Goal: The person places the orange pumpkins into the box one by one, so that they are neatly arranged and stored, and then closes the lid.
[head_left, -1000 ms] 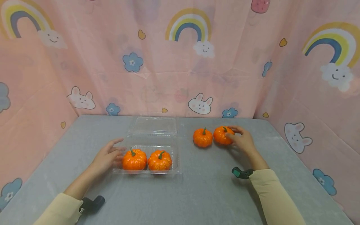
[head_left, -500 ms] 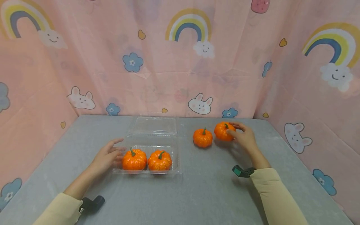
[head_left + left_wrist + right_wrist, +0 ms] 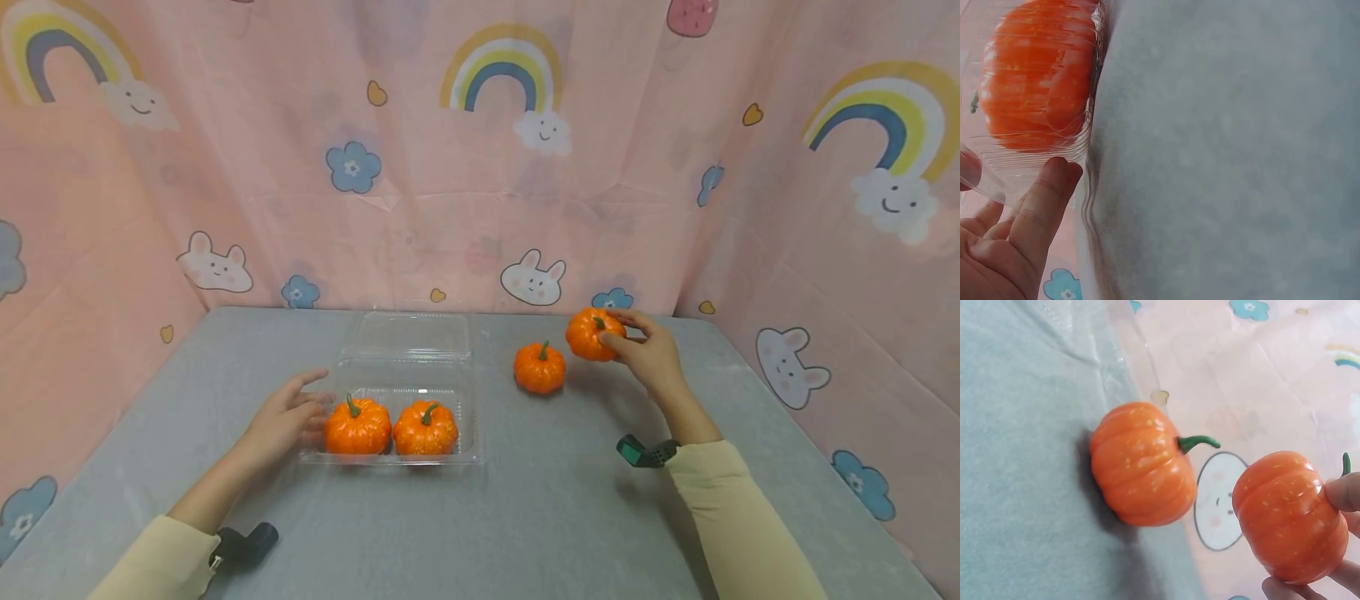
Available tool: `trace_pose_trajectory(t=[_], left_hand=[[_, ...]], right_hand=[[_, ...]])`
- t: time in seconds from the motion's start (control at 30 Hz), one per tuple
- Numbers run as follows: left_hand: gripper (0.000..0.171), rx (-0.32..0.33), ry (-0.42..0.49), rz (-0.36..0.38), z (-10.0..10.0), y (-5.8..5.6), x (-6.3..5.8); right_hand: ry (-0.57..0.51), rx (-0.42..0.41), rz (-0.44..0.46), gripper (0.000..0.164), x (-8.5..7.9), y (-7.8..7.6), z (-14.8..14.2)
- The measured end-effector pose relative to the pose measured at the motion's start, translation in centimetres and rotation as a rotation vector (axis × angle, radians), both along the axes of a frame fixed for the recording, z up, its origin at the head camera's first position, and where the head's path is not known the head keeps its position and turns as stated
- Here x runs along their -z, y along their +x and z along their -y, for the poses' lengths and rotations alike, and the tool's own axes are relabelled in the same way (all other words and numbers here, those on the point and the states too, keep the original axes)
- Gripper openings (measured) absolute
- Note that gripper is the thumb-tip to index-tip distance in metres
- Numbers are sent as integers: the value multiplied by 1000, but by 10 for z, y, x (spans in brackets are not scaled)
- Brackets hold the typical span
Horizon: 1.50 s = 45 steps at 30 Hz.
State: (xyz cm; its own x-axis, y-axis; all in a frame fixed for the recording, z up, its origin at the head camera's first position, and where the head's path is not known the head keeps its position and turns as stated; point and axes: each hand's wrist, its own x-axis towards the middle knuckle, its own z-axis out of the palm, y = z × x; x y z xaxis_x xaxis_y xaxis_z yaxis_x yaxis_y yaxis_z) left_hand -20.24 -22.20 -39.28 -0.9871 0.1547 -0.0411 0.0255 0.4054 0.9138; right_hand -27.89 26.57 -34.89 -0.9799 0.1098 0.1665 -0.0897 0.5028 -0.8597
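My right hand (image 3: pixel 651 354) grips a small orange pumpkin (image 3: pixel 595 335) with a green stem, raised off the table. In the right wrist view, the thumb and fingers hold this pumpkin (image 3: pixel 1291 519) at its side. Left of it, another pumpkin (image 3: pixel 539 368) sits on the table. Two more, a left pumpkin (image 3: pixel 357 427) and a right pumpkin (image 3: pixel 425 428), lie in a clear plastic clamshell box (image 3: pixel 471 457) whose lid stands open behind. My left hand (image 3: pixel 281 421) is at the box's left side, its fingers extended; in the left wrist view the fingertips (image 3: pixel 1055 167) rest at the box wall.
The grey table (image 3: pixel 525 517) reaches back to a pink curtain (image 3: pixel 420 217) printed with rainbows, rabbits and flowers, which also hangs along both sides. A dark wrist device (image 3: pixel 243 546) is worn on the left arm and another device (image 3: pixel 647 452) on the right.
My right hand has lifted its pumpkin from the table, up and slightly back. The left hand, the box and the other pumpkins have stayed in place.
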Motion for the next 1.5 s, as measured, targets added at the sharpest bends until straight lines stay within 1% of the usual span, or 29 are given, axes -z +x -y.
trace_pose_trajectory(t=[0.13,0.27,0.63,0.87,1.17,1.5], left_hand=[[55,-3,-4,0,0,0,0],[55,-2,-3,3,0,0,0],[56,12,16,2,-1,0,-1],[56,14,17,-2,0,0,-1],[55,11,3,-6,2,-1,0],[55,8,-5,2,1,-1,0]], right_hand=[[10,-29,-27,51,-8,-1,5],[21,-49,-34,50,-14,-3,10],[23,-69,-53,49,-21,-8,24],[35,-135,-78,47,-28,-10,36],[70,-164,-54,46,-38,-13,52],[119,-204,-51,45,-41,-17,70]])
